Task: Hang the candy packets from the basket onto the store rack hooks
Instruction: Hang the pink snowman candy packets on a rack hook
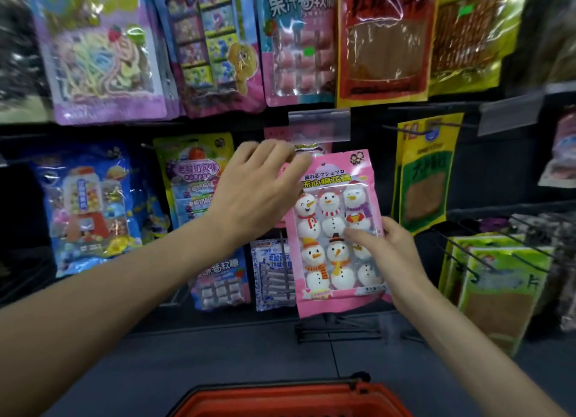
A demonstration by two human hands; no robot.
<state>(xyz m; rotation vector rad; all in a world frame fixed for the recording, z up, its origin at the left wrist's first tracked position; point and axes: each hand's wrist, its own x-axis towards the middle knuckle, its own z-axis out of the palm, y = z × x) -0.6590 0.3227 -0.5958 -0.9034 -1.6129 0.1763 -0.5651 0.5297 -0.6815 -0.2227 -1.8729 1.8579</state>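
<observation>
Right hand (392,251) pinches the right edge of the pink plastic snowman-marshmallow packet (333,229), held up at the rack under a clear plastic label flap (319,125). Left hand (255,192) covers its top-left corner; grip hidden, cannot tell. Risk: the hang hole misses the unseen hook, the 1-hand pinch slips, and the packet drops beside the red plastic basket (293,401).

Pink snowman packet (335,229) glossy plastic film; basket (293,399) smooth red plastic; hooks (486,254) dark metal wire.

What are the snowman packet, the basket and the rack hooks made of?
Snowman packet: glossy plastic film, judging by glare and a clear window. Basket: red moulded plastic, probably, smooth with a dull sheen. Rack hooks: thin dark wire, likely coated metal.
</observation>
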